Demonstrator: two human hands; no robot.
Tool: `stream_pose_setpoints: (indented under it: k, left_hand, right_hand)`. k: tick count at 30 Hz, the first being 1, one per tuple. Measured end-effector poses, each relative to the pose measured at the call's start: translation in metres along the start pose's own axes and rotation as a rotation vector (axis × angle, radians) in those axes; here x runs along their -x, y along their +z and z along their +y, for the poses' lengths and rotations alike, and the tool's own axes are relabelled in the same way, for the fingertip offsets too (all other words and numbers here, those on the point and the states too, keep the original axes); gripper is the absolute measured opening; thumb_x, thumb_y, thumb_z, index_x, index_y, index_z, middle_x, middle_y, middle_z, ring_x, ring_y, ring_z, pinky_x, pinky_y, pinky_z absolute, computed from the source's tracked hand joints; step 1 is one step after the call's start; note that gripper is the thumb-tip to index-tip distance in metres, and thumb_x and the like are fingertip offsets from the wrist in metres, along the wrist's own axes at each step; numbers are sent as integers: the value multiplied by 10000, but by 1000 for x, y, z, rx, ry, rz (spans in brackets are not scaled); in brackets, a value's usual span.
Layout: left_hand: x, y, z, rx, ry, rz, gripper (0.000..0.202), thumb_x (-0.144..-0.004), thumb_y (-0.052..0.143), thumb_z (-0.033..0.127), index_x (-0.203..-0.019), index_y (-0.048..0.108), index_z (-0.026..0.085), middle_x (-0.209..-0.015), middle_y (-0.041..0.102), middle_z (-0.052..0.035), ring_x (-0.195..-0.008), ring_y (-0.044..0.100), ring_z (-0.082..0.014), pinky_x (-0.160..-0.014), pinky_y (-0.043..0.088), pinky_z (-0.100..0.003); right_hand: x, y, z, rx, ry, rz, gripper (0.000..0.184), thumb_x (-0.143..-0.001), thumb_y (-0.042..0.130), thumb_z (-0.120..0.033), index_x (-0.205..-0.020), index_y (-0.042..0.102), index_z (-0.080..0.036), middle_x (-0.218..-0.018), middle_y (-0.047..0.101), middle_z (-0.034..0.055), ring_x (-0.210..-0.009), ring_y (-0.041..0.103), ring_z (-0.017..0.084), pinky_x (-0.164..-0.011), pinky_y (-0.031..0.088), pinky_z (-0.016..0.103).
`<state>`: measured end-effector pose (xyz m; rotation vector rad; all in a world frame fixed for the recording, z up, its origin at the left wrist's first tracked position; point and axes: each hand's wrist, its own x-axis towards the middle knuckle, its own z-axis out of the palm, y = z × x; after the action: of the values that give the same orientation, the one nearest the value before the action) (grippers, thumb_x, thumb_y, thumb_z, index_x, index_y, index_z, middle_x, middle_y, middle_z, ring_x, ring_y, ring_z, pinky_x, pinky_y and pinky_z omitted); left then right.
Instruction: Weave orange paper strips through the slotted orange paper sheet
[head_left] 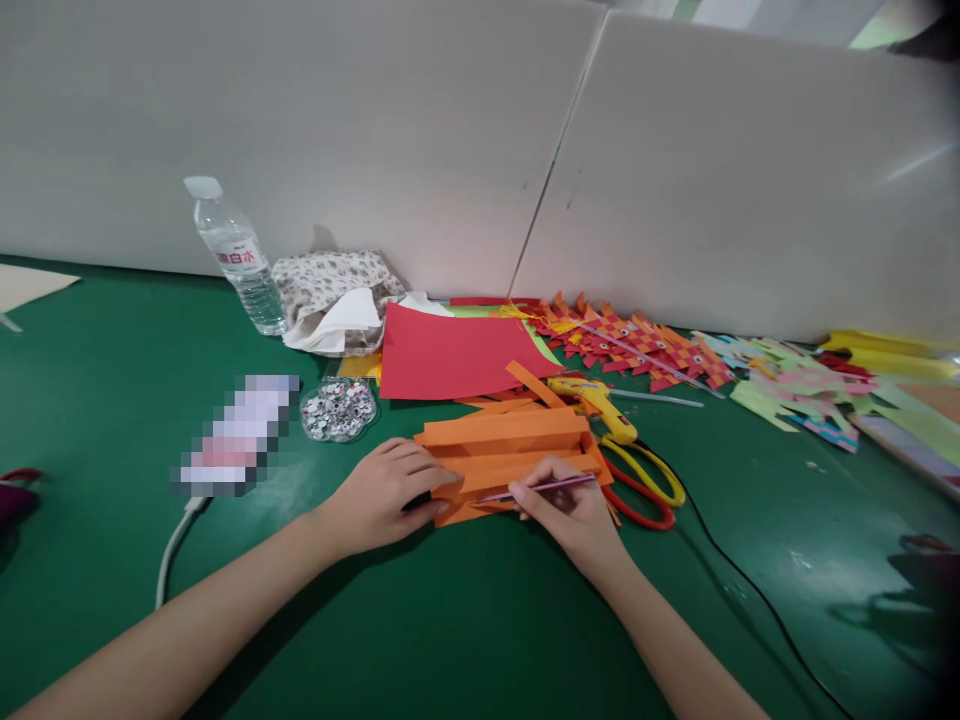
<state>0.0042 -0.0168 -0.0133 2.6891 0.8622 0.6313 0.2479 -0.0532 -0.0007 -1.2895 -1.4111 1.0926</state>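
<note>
A folded sheet of orange paper (510, 440) with several lengthwise creases lies in front of me on the green table. My left hand (390, 492) rests on its left edge, fingers stretched out and thumb apart, pressing it down. Pinched in my right hand (566, 510) is a slim purple pencil (559, 484). Its point reaches left to the lower part of the orange paper. Loose orange strips (536, 384) stick out behind the sheet. Part of the paper's right side is hidden by my right hand.
Right of the paper lie scissors (660, 478) with red and yellow handles and a yellow glue gun (611, 408) with its cord. Red paper (457, 355), googly eyes (339, 408), a water bottle (238, 255), a phone (244, 430) and woven paper pieces (637, 342) surround it.
</note>
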Motion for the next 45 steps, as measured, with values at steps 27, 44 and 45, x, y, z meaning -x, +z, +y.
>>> stream_pose_setpoints:
  k: [27, 44, 45]
  left_hand:
    - [-1, -9, -1, 16, 53, -35, 273, -873, 495, 218, -1134, 575, 227, -1007, 665, -51, -933, 583, -192, -886, 401, -368]
    - [-1, -8, -1, 10, 28, -31, 271, -863, 503, 236, -1124, 575, 225, -1009, 662, -49, -949, 585, -197, -901, 407, -376]
    - [-1, -7, -1, 8, 27, -27, 271, -864, 501, 239, -1123, 578, 224, -1003, 663, -52, -946, 586, -197, -898, 410, -373]
  right_hand:
    - [-2, 15, 1, -54, 87, -86, 278, -749, 699, -427, -690, 549, -200, -608, 656, 14, -551, 637, 159, -540, 507, 268]
    - [-7, -8, 4, 87, -28, 16, 290, -762, 691, -412, -649, 526, -202, -552, 567, -14, -492, 543, 134, -486, 431, 251]
    - [-8, -10, 3, 86, -30, 22, 292, -759, 694, -413, -647, 527, -202, -550, 567, -14, -485, 542, 134, -479, 430, 251]
